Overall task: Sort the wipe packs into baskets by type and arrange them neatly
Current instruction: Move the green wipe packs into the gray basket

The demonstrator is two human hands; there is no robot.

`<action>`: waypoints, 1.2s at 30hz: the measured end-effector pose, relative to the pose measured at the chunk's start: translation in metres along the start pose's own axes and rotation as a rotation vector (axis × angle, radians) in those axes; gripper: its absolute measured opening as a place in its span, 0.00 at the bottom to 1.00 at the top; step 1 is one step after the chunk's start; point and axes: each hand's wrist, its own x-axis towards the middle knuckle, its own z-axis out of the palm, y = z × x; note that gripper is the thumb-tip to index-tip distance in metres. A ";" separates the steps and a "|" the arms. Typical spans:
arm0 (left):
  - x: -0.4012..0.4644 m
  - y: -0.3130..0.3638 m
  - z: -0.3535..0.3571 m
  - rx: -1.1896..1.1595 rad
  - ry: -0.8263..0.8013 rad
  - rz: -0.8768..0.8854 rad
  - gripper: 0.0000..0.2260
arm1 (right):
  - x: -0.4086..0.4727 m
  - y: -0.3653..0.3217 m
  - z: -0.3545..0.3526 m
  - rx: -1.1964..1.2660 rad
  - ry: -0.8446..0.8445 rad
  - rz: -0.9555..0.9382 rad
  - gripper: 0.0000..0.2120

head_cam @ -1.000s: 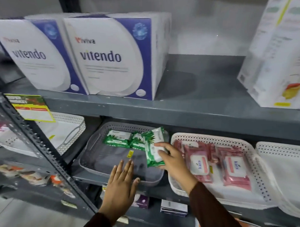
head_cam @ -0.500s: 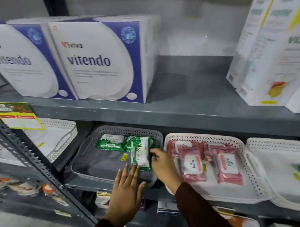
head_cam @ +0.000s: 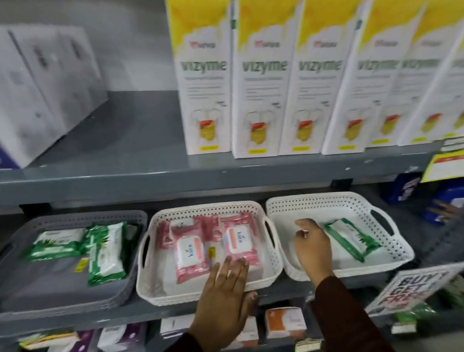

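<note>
Neither hand has hold of anything: the right hand (head_cam: pixel 312 245), at right of centre in the frame, is loosely curled with its fingers bent inward and empty, reaching down into the right white basket (head_cam: pixel 318 201), while the left hand (head_cam: pixel 224 294) lies flat and spread at lower centre, fingertips on the front rim of the middle white basket (head_cam: pixel 203 295), as if steadying it. The thing that matters next is the stray green wipe pack (head_cam: pixel 351 238), alone in the right white basket and just to the right of the right hand, apart from it by a narrow gap. Its long axis runs diagonally, from upper left down to lower right in the frame, so its upper left end is the one nearest the curled fingers. The right hand is plainly the nearer one. The pack's fellows, the green wipe packs (head_cam: pixel 78 247), lie in the grey basket (head_cam: pixel 72 300) at far left, with the pink wipe packs (head_cam: pixel 212 245) in the middle basket between, so the stray would probably have to cross leftward over the pink ones.
</note>
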 end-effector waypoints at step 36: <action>-0.108 -0.131 -0.049 0.104 0.108 -0.505 0.29 | -0.061 -0.110 0.097 0.041 -0.268 -0.428 0.34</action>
